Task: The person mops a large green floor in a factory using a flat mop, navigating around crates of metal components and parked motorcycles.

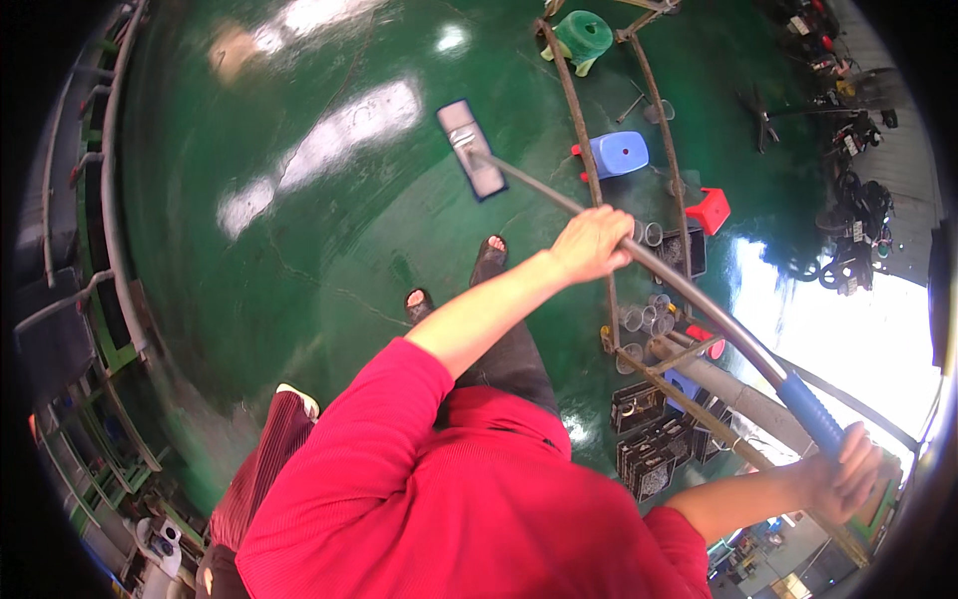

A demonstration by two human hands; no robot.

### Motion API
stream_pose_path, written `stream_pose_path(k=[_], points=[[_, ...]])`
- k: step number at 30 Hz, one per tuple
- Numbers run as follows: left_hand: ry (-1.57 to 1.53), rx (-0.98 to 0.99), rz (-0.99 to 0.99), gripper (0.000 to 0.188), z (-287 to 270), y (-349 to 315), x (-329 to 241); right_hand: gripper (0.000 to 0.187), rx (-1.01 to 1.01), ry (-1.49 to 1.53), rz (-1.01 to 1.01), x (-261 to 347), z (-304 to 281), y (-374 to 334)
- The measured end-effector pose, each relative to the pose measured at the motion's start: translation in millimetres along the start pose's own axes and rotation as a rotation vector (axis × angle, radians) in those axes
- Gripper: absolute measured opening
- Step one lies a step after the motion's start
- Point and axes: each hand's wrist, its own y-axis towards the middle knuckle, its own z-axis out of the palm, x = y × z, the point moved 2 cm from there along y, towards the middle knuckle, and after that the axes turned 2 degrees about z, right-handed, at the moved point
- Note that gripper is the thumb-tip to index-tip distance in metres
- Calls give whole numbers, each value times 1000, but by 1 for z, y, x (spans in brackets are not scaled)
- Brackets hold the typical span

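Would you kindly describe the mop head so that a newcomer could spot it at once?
Over the green floor, follow the long pole from the blue grip at the right hand, past the left hand, to its far end. There lies the mop head: a flat, pale rectangle edged in dark blue, unlike the upright blue stool to its right.

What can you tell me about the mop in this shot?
The mop has a flat, rectangular, pale head with a dark blue edge, lying on the glossy green floor. Its long, metallic-looking grey pole slants from there toward the lower right, ending in a blue grip. The left hand wraps the pole partway along; the right hand holds the grip's end.
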Motion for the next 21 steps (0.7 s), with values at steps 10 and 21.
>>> stream_pose_path(k=[10, 21], points=[[430, 5, -494, 25, -98, -246, -6, 17, 2, 439, 474, -129, 59, -80], [619, 85, -1075, 47, -96, -349, 38, 8, -51, 506, 783, -192, 91, -161]])
